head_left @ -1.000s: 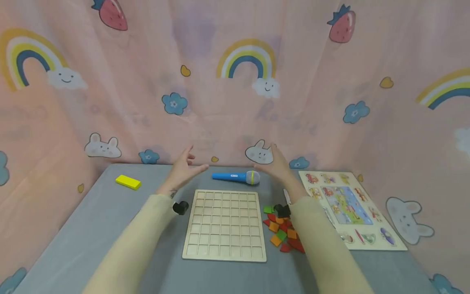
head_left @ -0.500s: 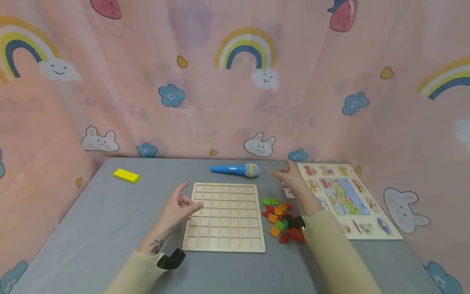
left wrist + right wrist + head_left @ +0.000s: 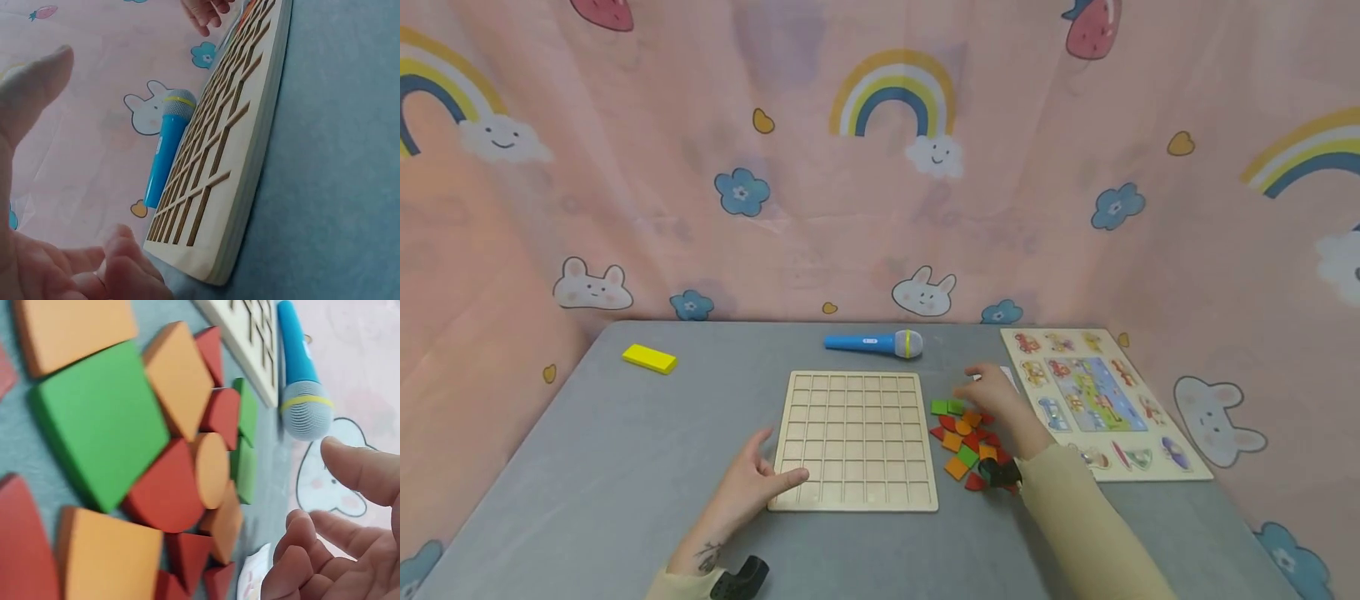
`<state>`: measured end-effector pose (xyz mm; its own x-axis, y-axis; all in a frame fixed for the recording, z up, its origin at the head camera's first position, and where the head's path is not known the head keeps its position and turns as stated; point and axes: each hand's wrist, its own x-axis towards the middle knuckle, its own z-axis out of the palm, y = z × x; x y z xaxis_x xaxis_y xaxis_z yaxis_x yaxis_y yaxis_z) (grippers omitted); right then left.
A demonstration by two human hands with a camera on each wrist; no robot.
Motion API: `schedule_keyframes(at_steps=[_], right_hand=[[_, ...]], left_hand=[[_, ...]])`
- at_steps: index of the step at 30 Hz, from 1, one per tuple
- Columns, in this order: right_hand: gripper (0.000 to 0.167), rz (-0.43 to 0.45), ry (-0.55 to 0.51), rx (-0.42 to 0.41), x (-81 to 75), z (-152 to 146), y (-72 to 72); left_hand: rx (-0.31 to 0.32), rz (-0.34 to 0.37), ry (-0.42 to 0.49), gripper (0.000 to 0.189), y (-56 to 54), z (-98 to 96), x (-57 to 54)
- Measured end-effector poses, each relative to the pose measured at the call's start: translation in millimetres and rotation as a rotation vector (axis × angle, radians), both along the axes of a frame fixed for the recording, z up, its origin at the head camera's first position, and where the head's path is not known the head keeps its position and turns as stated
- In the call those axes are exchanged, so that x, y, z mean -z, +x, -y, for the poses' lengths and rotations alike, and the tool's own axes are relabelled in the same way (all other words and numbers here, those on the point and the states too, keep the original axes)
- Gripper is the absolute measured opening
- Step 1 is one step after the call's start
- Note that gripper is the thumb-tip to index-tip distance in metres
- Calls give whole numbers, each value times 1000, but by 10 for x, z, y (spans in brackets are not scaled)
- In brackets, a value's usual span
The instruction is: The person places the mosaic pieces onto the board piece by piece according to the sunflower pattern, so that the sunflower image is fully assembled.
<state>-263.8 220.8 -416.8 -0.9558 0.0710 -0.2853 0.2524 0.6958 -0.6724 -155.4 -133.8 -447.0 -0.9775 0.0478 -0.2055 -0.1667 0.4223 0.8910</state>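
My left hand [image 3: 747,482] is by the left edge of the pale wooden grid board [image 3: 857,442], thumb and fingers spread, the thumb overlapping the board's near left corner in the head view. It holds nothing. My right hand [image 3: 1003,402] hovers at the far side of a pile of wooden blocks [image 3: 957,442], fingers loosely bent, with nothing between them. The right wrist view shows the pile close up: a green block [image 3: 100,419], an orange block [image 3: 178,381] and several red ones [image 3: 165,490]. A small white card [image 3: 1009,377] is partly hidden behind my right hand.
A blue toy microphone [image 3: 874,343] lies behind the board. A yellow block [image 3: 650,359] sits at the far left of the grey table [image 3: 572,467]. To the right lies a picture puzzle board [image 3: 1165,462]. A pink patterned curtain [image 3: 820,242] hangs behind the table.
Both hands have come back from above the table's far edge. The left moved down to the board's left side; the right moved out to the right, then lowered towards the blocks.
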Motion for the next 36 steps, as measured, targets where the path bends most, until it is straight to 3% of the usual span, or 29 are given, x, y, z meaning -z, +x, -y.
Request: schedule_keyframes(at_steps=[8,18,24,30,36], right_hand=[[40,1,80,8,67,-29,31],[25,58,187,-16,149,-74,63],[20,66,212,-3,168,-69,66],[21,57,164,14,147,-74,93],[23,11,-105,98,23,57,99]], left_hand=[[-16,5,-152,101,30,19,60],[35,-31,-156,89,57,30,124],[72,-6,-155,93,67,40,125],[85,3,-121,94,58,44,146],[78,-7,-101,92,50,60,177]])
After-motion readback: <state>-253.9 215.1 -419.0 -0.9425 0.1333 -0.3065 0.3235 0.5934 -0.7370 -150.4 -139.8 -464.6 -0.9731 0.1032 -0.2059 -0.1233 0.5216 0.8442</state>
